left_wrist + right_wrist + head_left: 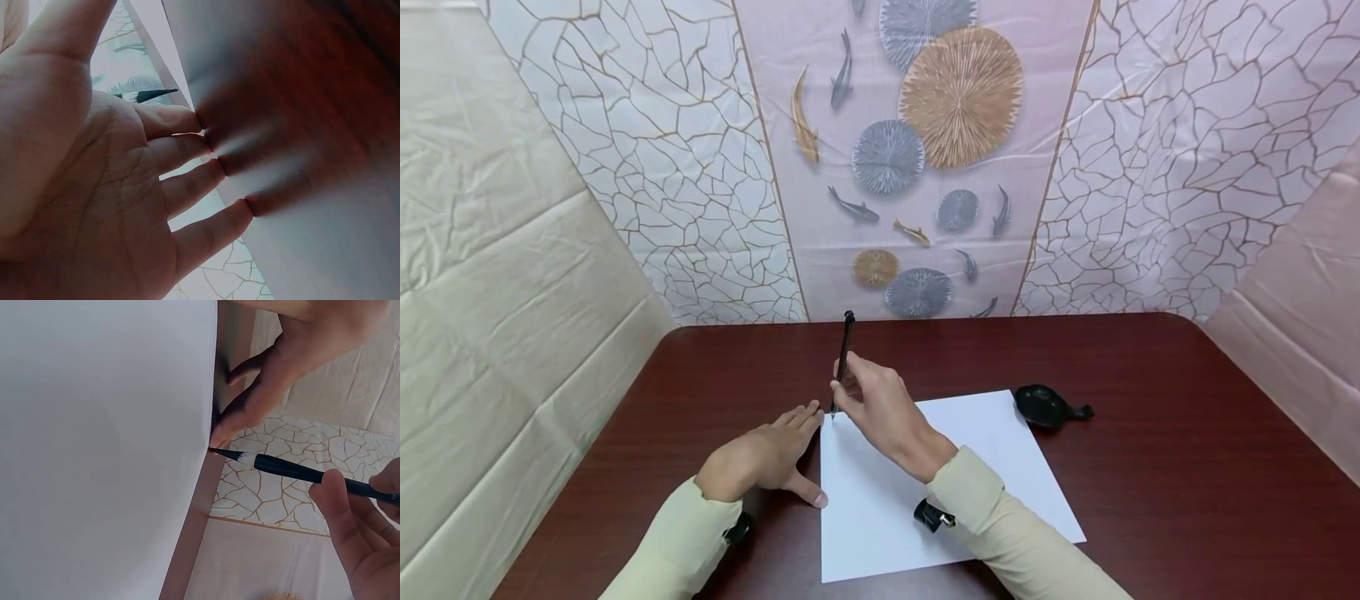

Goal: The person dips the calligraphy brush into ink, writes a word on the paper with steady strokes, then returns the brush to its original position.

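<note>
Pinching brush (844,350) near-upright in right hand (886,410) at far-left corner of paper (876,517), likely for control; spreading empty left hand (767,457) along left edge, likely for steadying.

We can read no text, label, brand, number or sign in any of the three views. On the brush (290,467) we notice what may be a pale speck by the frame's edge (too tiny for us to call lettering), and neither the white sheet (872,517) nor the patterned backdrop (887,158) gives us a legible character.
</note>
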Demonstrator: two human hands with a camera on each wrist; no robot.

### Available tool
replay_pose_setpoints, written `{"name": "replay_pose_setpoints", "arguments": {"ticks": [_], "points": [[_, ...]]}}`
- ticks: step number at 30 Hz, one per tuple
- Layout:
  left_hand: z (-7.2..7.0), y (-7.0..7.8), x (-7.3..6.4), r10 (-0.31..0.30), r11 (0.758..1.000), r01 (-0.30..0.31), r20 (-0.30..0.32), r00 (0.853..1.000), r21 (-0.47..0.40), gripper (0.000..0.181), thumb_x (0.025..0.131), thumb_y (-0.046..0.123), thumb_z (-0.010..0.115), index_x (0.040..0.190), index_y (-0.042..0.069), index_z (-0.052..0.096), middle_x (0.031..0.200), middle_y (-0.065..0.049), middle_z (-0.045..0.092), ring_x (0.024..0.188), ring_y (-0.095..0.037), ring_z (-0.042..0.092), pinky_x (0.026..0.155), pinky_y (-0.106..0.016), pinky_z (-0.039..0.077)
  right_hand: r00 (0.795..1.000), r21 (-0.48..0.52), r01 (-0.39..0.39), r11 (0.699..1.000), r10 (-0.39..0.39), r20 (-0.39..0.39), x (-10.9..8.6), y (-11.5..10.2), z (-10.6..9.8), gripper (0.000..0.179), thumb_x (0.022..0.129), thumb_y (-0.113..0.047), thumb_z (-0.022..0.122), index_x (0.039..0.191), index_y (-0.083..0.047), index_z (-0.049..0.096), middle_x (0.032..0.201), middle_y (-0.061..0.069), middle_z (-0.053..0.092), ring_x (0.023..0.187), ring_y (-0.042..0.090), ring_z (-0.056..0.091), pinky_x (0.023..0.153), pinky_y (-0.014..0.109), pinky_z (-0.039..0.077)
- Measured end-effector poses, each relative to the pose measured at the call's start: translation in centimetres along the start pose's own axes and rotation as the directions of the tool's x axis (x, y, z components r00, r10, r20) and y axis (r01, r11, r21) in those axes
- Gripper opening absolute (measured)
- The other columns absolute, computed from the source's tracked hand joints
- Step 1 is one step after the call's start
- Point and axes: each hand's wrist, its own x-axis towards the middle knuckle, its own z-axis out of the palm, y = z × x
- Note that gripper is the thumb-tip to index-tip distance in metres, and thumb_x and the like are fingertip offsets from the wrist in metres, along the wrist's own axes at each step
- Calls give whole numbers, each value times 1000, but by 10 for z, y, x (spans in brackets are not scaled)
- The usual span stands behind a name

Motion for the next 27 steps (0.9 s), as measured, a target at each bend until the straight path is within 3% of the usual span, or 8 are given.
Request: {"name": "replay_pose_setpoints", "arguments": {"ticks": [13,20,27], "points": [[0,1,-1,6,1000,-6,-18,1000,-10,126,64,70,80,157,5,25,164,-13,18,150,-31,17,111,-54,32,997,9,4,1000,-4,80,-3,-4,-2,10,93,-7,63,95,-16,59,82,-8,65,75,0,63,63,19,52],[-1,2,-2,8,1000,-8,-16,1000,-13,127,64,69,81,158,8,22,164,-13,16,150,-31,16,111,-55,31,991,38,-6,999,1,134,-3,-10,-4,11,92,-8,65,95,-16,60,82,-10,66,75,0,64,63,20,52],[1,0,-1,21,1000,-22,-24,999,-10,127,64,69,81,156,2,25,163,-15,18,150,-32,17,112,-52,30,999,12,16,1000,-16,33,1,-10,-12,11,91,-6,64,98,-14,62,81,-9,67,75,0,64,64,20,52]]}}
